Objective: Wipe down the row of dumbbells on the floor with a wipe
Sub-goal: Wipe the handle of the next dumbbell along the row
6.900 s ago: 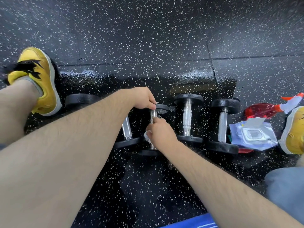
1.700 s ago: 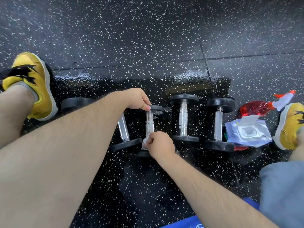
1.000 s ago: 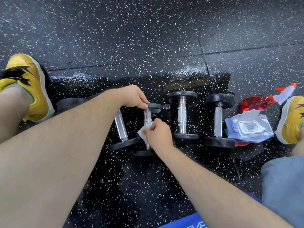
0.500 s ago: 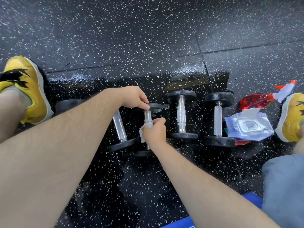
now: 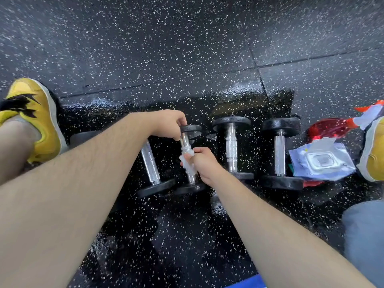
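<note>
Several black dumbbells with chrome handles lie side by side on the speckled floor. My left hand [image 5: 168,124] pinches the far head of the second dumbbell [image 5: 190,187], whose chrome handle runs toward me. My right hand [image 5: 204,163] is wrapped around that handle with a white wipe [image 5: 187,163] bunched between fingers and metal. The leftmost dumbbell [image 5: 150,163] lies just left, its far head hidden under my left forearm. To the right lie the third dumbbell [image 5: 231,148] and the fourth dumbbell [image 5: 279,154], untouched.
A pack of wipes [image 5: 321,162] with its flap open lies right of the row, over a red spray bottle [image 5: 332,127]. My yellow shoes sit at far left [image 5: 35,119] and far right [image 5: 374,150]. A blue mat edge [image 5: 249,282] shows at the bottom.
My right hand has slid the wipe back and forth along the second dumbbell's handle, from the near end toward the middle. My left hand has kept its hold on the far head.
</note>
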A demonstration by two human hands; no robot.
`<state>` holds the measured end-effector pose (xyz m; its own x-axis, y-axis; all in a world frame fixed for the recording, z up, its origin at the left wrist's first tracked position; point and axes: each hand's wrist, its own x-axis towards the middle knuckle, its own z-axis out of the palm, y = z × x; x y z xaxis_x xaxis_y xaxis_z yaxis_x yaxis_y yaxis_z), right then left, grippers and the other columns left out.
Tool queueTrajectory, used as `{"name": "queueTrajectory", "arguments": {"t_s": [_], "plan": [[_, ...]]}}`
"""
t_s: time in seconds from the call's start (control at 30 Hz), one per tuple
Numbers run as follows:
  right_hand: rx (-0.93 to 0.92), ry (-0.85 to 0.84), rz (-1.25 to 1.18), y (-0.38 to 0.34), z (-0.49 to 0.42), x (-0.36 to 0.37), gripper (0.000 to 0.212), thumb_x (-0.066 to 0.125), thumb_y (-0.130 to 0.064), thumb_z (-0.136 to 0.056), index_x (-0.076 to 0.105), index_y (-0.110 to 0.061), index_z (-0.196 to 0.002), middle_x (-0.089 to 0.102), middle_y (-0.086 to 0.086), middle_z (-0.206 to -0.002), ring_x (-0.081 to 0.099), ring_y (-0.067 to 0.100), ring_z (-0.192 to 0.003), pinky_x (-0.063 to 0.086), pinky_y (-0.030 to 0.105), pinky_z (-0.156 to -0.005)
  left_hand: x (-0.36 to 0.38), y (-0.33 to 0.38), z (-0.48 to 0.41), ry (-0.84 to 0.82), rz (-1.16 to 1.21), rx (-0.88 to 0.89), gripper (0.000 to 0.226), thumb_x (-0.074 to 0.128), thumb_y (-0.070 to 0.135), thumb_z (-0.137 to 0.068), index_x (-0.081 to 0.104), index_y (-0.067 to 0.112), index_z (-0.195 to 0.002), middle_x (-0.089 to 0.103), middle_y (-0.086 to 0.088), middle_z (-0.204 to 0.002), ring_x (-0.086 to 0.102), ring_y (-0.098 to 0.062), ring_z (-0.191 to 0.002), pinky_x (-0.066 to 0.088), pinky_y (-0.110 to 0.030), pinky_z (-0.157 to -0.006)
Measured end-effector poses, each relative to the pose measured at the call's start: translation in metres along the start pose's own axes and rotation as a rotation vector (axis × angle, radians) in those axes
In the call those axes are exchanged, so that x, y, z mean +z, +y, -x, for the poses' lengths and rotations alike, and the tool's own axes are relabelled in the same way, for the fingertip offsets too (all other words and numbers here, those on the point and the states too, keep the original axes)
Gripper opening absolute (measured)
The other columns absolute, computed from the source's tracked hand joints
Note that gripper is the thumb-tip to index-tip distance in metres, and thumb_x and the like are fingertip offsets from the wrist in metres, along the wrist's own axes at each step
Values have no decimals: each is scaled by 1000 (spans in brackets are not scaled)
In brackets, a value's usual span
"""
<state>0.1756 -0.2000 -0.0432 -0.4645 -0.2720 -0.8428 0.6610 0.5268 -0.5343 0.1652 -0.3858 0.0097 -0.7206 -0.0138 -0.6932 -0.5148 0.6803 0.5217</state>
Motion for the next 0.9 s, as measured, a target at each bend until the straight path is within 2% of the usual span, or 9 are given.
{"name": "queueTrajectory", "arguments": {"t_s": [0.17,0.23,0.37,0.47,0.57,0.63,0.7,0.77,0.9], "plan": [[-68,133,206,0,4,-5,40,72,-37,-87,53,-15,-114,67,6,-106,69,23,-93,58,43,-83,1,-8,6,21,-6,42,37,70,23,-94,64,41,-125,65,13,-118,61,-14,-108,45,-41,-105],[-182,245,280,1,15,-5,31,71,-38,-90,55,-16,-105,64,-1,-99,63,12,-84,54,33,-76,3,-13,7,56,18,43,32,71,30,-93,67,41,-123,67,13,-119,62,-14,-110,45,-42,-106],[-467,424,348,12,36,2,11,73,-19,-91,67,-12,-85,54,-3,-104,54,2,-89,42,6,-77,8,-18,9,134,40,16,27,71,45,-90,72,37,-115,70,11,-110,63,-14,-106,48,-39,-100],[-532,424,317,1,37,8,9,68,0,-91,67,4,-83,52,4,-100,56,-12,-79,38,-3,-65,11,-16,9,159,61,23,27,70,48,-90,73,37,-115,70,11,-105,62,-14,-100,48,-32,-90],[-574,420,307,-17,15,15,18,65,-1,-90,67,-9,-73,51,-4,-89,62,-2,-76,54,18,-71,12,-16,5,173,90,18,23,71,48,-89,74,41,-111,71,14,-101,63,-13,-98,45,-29,-82],[-594,455,473,-17,4,18,14,63,-9,-89,66,-15,-77,51,-8,-85,58,8,-76,53,33,-72,11,-18,3,163,95,21,21,72,46,-89,75,40,-109,73,12,-99,65,-14,-97,48,-30,-84],[-625,383,719,-7,2,17,10,58,-7,-90,64,-12,-96,57,1,-100,57,15,-91,49,33,-80,8,-20,3,142,89,22,21,73,44,-89,75,39,-109,73,12,-98,65,-15,-97,51,-34,-91],[-668,318,908,1,2,15,26,54,0,-89,64,-11,-110,53,11,-116,50,24,-105,38,28,-85,7,-22,2,132,93,24,21,74,43,-89,75,38,-109,72,13,-97,66,-14,-96,51,-34,-92],[-584,524,574,-19,-1,23,18,62,-12,-89,71,-16,-73,57,-1,-90,56,8,-73,45,20,-66,12,-23,0,160,130,40,18,74,45,-88,76,41,-105,73,13,-94,66,-13,-93,52,-34,-89]]}}
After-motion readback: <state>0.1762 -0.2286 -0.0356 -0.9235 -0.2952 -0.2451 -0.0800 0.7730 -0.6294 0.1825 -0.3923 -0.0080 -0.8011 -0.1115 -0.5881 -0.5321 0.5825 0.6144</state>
